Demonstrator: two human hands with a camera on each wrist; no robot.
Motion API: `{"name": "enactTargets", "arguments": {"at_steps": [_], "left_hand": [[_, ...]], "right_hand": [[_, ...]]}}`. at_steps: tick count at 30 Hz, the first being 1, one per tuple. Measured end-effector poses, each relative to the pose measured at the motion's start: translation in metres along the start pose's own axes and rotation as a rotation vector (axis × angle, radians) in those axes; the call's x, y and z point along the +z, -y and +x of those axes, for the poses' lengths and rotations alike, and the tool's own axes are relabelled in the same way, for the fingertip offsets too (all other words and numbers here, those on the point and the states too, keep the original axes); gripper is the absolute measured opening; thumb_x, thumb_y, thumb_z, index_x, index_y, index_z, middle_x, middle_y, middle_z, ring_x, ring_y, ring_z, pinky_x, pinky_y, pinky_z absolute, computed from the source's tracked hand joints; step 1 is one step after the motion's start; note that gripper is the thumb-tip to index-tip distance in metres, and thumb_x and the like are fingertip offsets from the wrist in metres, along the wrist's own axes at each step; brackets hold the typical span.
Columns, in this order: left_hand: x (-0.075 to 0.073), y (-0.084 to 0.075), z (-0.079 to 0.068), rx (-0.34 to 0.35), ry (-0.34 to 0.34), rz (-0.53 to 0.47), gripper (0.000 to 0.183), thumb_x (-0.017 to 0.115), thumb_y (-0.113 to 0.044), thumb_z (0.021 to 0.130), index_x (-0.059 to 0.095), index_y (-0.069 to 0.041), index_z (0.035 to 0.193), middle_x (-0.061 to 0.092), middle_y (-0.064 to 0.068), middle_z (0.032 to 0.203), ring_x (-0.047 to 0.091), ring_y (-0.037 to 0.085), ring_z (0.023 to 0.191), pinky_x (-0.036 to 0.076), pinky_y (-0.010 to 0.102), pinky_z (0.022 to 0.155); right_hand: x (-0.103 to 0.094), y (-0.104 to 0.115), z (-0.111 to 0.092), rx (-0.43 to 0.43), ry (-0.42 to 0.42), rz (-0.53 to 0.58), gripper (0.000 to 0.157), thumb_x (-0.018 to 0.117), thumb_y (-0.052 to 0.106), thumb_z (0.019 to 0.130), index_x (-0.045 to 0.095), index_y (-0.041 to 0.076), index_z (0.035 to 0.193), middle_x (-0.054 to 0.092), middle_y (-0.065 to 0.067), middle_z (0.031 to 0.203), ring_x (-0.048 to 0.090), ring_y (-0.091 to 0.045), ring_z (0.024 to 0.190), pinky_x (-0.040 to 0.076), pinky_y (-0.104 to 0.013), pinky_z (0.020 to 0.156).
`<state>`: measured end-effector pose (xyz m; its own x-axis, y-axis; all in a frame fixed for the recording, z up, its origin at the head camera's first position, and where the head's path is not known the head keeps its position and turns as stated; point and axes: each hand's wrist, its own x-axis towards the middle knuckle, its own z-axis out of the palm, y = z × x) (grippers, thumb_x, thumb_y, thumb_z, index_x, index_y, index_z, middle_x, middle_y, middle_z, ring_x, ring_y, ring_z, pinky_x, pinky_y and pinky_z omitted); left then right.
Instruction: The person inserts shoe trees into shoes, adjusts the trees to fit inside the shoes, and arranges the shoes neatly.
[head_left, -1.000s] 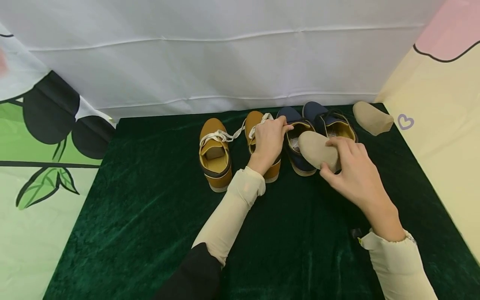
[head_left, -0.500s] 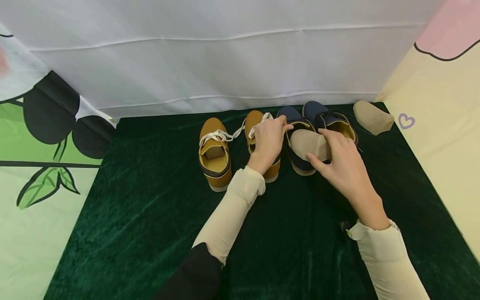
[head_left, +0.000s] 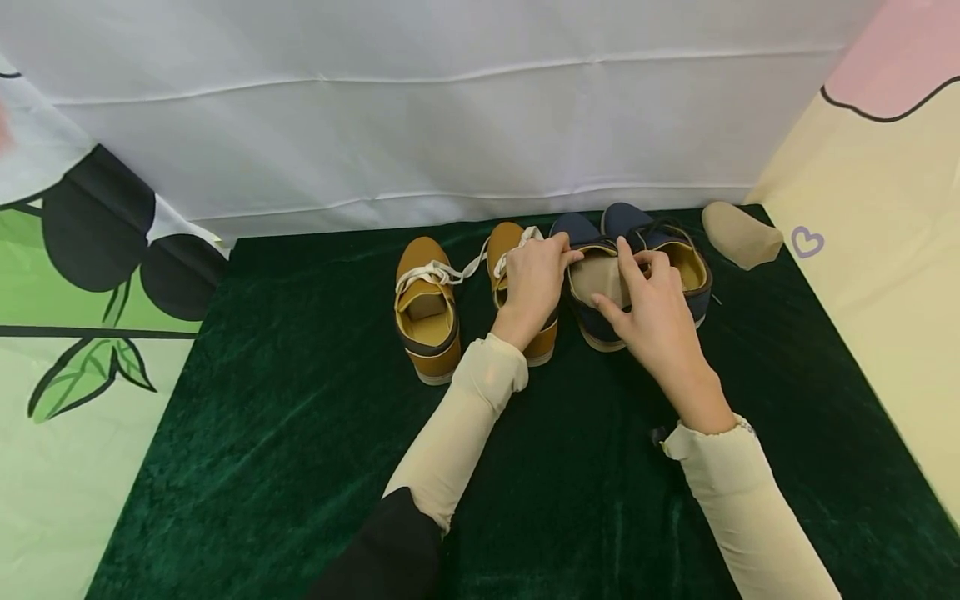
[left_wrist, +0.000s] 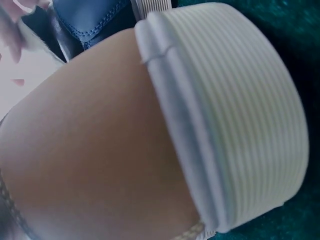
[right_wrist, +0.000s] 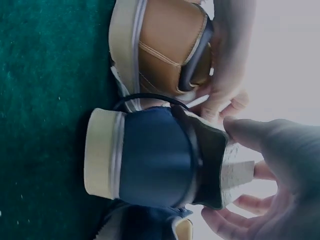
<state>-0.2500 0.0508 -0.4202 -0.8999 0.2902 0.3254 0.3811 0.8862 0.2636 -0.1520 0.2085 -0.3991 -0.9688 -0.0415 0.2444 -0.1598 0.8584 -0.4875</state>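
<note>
In the head view my right hand (head_left: pixel 660 321) holds a beige toe-shaped shoe insert (head_left: pixel 600 275) between thumb and fingers, inside the opening of the left navy shoe (head_left: pixel 576 228). The right wrist view shows the insert's pale end (right_wrist: pixel 236 170) standing out above that shoe's heel. My left hand (head_left: pixel 534 275) reaches over the right tan shoe (head_left: pixel 506 239) and pinches the navy shoe's upper edge near the laces. Beside it stands the other navy shoe (head_left: pixel 624 220), its opening partly behind my right hand. In the left wrist view, wrist and cuff cover most of the scene.
A second beige insert (head_left: pixel 741 235) lies at the far right corner of the green cloth (head_left: pixel 315 450). The left tan shoe (head_left: pixel 424 250) is tied to its mate by a white lace (head_left: pixel 474 267). A white fabric wall (head_left: pixel 450 133) rises behind the shoes.
My right hand has moved left and carried the insert from above the navy shoes down into the left one's opening. The left hand has stayed in place.
</note>
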Motion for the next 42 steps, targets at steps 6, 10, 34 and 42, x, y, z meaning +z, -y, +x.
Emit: {"name": "enactTargets", "arguments": {"at_steps": [6, 10, 34, 42], "left_hand": [[-0.001, 0.001, 0.001, -0.001, 0.026, -0.020, 0.034, 0.060, -0.051, 0.097, 0.069, -0.020, 0.089, 0.066, -0.001, 0.069, 0.063, 0.018, 0.062, 0.042, 0.028, 0.053], [-0.003, 0.002, 0.000, 0.013, 0.049, -0.041, 0.032, 0.062, -0.051, 0.097, 0.071, -0.020, 0.094, 0.069, -0.002, 0.072, 0.064, 0.016, 0.063, 0.041, 0.027, 0.053], [-0.011, -0.033, -0.018, 0.133, 0.278, -0.098, 0.058, 0.062, -0.054, 0.102, 0.048, -0.035, 0.155, 0.052, -0.002, 0.157, 0.048, 0.025, 0.147, 0.019, 0.076, 0.120], [-0.005, -0.032, -0.016, 0.140, 0.208, -0.077, 0.054, 0.067, -0.049, 0.100, 0.054, -0.034, 0.150, 0.061, -0.002, 0.147, 0.060, 0.022, 0.136, 0.024, 0.077, 0.118]], "right_hand": [[0.011, -0.001, 0.006, 0.000, -0.008, -0.013, 0.083, 0.076, 0.028, 0.097, 0.031, 0.007, 0.164, 0.042, -0.034, 0.144, 0.047, -0.051, 0.121, 0.044, -0.063, 0.099], [0.013, -0.003, 0.006, 0.021, 0.010, 0.006, 0.080, 0.071, 0.031, 0.100, 0.029, 0.008, 0.165, 0.040, -0.034, 0.149, 0.045, -0.052, 0.129, 0.045, -0.066, 0.104], [0.016, -0.031, -0.036, 0.013, -0.061, 0.138, 0.019, 0.068, 0.009, 0.100, 0.063, 0.002, 0.117, 0.050, -0.025, 0.136, 0.056, -0.044, 0.115, 0.049, -0.064, 0.095], [0.020, -0.035, -0.035, -0.013, -0.070, 0.150, 0.016, 0.069, 0.008, 0.100, 0.065, 0.003, 0.115, 0.054, -0.023, 0.134, 0.061, -0.040, 0.108, 0.055, -0.059, 0.092]]}}
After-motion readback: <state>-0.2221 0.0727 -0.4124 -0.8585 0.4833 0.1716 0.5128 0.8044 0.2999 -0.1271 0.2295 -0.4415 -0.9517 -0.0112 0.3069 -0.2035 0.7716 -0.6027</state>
